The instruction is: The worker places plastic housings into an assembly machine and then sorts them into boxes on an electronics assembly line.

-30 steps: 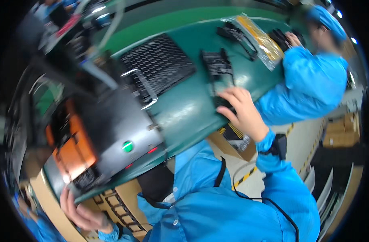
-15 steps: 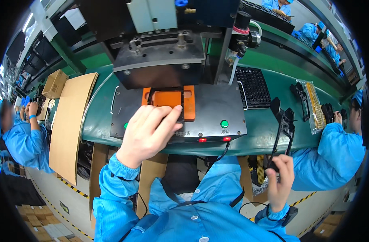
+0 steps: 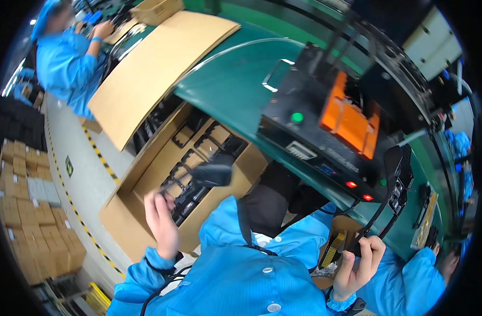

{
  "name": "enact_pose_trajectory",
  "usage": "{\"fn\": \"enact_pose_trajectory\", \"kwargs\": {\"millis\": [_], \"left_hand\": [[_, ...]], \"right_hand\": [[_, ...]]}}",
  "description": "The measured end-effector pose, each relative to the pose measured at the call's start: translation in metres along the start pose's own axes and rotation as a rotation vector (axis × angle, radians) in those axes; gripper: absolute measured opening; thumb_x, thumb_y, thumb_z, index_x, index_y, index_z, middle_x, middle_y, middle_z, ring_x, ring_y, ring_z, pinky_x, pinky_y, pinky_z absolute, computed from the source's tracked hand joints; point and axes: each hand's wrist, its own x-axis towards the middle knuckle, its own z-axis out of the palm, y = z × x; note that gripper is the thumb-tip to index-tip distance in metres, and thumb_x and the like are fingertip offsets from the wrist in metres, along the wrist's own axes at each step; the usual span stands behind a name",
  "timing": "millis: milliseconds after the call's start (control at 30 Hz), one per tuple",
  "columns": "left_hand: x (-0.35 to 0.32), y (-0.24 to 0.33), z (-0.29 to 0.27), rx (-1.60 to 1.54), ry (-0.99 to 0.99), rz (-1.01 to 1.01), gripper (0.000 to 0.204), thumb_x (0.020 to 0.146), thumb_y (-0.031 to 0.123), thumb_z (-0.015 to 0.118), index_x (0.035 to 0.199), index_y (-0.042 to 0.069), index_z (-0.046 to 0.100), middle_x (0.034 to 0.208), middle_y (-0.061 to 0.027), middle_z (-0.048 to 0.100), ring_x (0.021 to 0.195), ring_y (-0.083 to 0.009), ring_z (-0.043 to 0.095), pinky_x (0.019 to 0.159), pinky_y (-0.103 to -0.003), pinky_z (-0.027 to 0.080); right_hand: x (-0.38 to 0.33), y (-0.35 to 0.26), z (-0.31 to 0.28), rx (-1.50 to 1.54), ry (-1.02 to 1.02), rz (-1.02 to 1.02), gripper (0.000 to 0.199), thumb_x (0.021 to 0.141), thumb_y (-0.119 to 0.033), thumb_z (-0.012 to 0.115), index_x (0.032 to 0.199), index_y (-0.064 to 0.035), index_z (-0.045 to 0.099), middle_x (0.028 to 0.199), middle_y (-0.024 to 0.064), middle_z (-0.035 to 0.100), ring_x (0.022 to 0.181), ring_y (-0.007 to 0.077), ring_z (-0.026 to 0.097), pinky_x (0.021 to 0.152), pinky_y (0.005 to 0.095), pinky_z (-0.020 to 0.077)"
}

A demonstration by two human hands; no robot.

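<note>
My left hand [image 3: 163, 226] is over an open cardboard box [image 3: 122, 231] and pinches a black plastic frame [image 3: 212, 173], which is blurred by motion. Beneath it, several similar black frames [image 3: 191, 157] lie in rows inside the box. Another black plastic frame [image 3: 398, 194] rises from my right hand [image 3: 359, 266], whose fingers are closed on its lower end in front of the bench. Beyond that hand, the orange fixture [image 3: 350, 126] on the black press machine [image 3: 299, 138] shows no frame on it.
The green bench [image 3: 225, 84] runs across. A large cardboard sheet [image 3: 162, 63] leans over its left edge. One co-worker [image 3: 67, 68] sits at left, another [image 3: 415, 279] at right. Stacked cartons [image 3: 38, 226] stand on the floor at far left. The press has a green button [image 3: 297, 117].
The view has swung left. My left hand has moved from the orange fixture to above the box, carrying a black frame. My right hand still holds its frame.
</note>
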Motion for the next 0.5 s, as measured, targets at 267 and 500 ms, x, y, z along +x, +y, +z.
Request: {"fn": "enact_pose_trajectory", "kwargs": {"millis": [267,500], "left_hand": [[0.118,-0.318,-0.173,-0.398,0.572,-0.702,0.028,0.105,0.028,0.039,0.094,0.008,0.054,0.073,-0.0007,0.055,0.053,-0.0077,0.041,0.049,-0.024,0.036],[0.178,-0.472,-0.269,0.842,0.032,-0.563,0.034,0.097,0.031,0.048,0.105,0.003,0.063,0.099,-0.0126,0.067,0.091,-0.0266,0.065,0.076,-0.036,0.052]], "right_hand": [[0.032,-0.03,0.027,-0.02,-0.057,-0.151,0.033,0.084,-0.023,0.072,0.105,0.0023,0.063,0.096,0.015,0.051,0.09,0.0323,0.051,0.083,0.0431,0.0427],[0.063,-0.037,0.037,0.099,-0.11,-0.221,0.038,0.072,-0.008,0.079,0.106,-0.0002,0.066,0.099,0.0133,0.054,0.092,0.0311,0.054,0.082,0.0396,0.0455]]}}
